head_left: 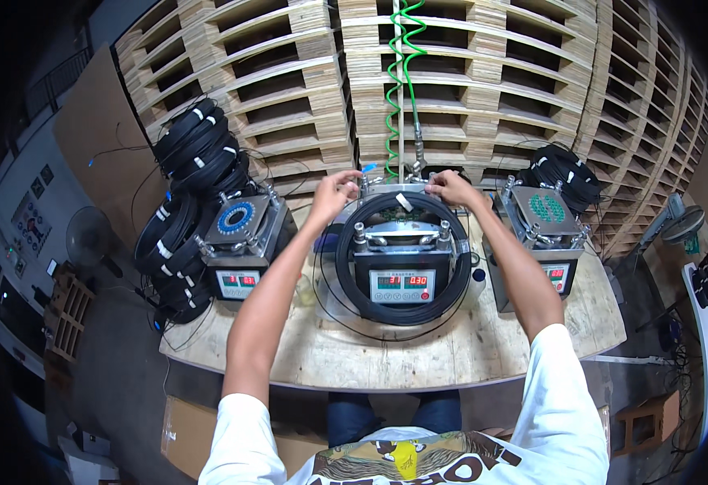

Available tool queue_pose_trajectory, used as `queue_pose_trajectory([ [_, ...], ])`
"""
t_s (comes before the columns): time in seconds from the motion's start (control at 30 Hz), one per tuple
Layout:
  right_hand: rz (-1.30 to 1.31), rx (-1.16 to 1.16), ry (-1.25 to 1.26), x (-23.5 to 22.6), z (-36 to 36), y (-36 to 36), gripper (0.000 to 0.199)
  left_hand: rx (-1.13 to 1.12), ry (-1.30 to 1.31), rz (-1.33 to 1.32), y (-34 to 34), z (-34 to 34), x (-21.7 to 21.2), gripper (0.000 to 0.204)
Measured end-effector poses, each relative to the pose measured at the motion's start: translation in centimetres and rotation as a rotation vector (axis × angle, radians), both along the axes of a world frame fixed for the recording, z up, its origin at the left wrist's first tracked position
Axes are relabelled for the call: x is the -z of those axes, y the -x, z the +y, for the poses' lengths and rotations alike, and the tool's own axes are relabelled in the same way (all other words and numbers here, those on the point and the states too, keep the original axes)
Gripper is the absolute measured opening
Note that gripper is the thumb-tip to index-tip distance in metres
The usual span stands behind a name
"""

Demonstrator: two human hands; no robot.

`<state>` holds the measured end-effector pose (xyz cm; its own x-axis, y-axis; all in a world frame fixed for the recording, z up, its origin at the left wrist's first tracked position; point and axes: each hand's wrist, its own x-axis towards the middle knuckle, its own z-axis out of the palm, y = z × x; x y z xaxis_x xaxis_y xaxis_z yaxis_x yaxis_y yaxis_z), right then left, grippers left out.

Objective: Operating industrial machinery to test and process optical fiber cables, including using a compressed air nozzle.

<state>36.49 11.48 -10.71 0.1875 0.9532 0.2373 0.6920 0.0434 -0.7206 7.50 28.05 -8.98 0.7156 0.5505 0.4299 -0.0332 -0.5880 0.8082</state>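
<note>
A coil of black cable (pixel 342 267), bound with a white tie (pixel 403 202), rests upright around the front of the middle machine (pixel 402 263), a metal-topped box with a lit display. Behind the coil's upper left, my left hand (pixel 337 196) is closed in a pinch, and a small blue cable tip (pixel 369 168) shows just past its fingertips. My right hand (pixel 454 189) is across from it at the machine's far right corner, fingers pinched together near the metal fittings; what they hold is too small to make out. Both forearms reach past the coil's sides.
Similar machines stand left (pixel 236 242) and right (pixel 541 234) on the wooden table (pixel 329 356). Black cable coils are piled at the left (pixel 200 153) and back right (pixel 562 174). A green spiral hose (pixel 394 89) hangs before stacked wooden pallets (pixel 281 81). A small bottle (pixel 477 280) stands right of the coil.
</note>
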Motion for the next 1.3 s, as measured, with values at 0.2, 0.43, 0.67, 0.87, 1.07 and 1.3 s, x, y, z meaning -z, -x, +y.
queue_pose_trajectory([
  [0.2, 0.285, 0.078, -0.271, -1.4, 0.2, 2.2, 0.023, -0.03, 0.137, -0.007, -1.3, 2.6, 0.5, 0.035],
  [0.43, 0.136, 0.075, -0.298, -7.5, -1.4, 1.1, 0.028, 0.06, 0.239, 0.077, -3.1, 1.9, -5.6, 0.037],
  [0.67, -0.442, 0.109, -0.244, -11.2, 1.1, 1.3, 0.024, 0.086, -0.152, 0.173, -4.8, 5.6, -6.2, 0.044],
  [0.87, -0.781, -0.117, 0.132, -10.2, 3.0, 3.5, 0.02, 0.247, -0.272, 0.299, -4.9, 5.6, -4.8, 0.027],
  [1.07, -0.775, -0.141, 0.358, -9.3, 3.5, 4.0, 0.021, 0.282, -0.338, 0.36, -5.5, 4.6, -4.3, 0.025],
  [1.3, -0.88, -0.185, 0.423, -9.1, 4.4, 5.0, 0.014, 0.274, -0.425, 0.405, -5.4, 4.2, -5.1, 0.023],
])
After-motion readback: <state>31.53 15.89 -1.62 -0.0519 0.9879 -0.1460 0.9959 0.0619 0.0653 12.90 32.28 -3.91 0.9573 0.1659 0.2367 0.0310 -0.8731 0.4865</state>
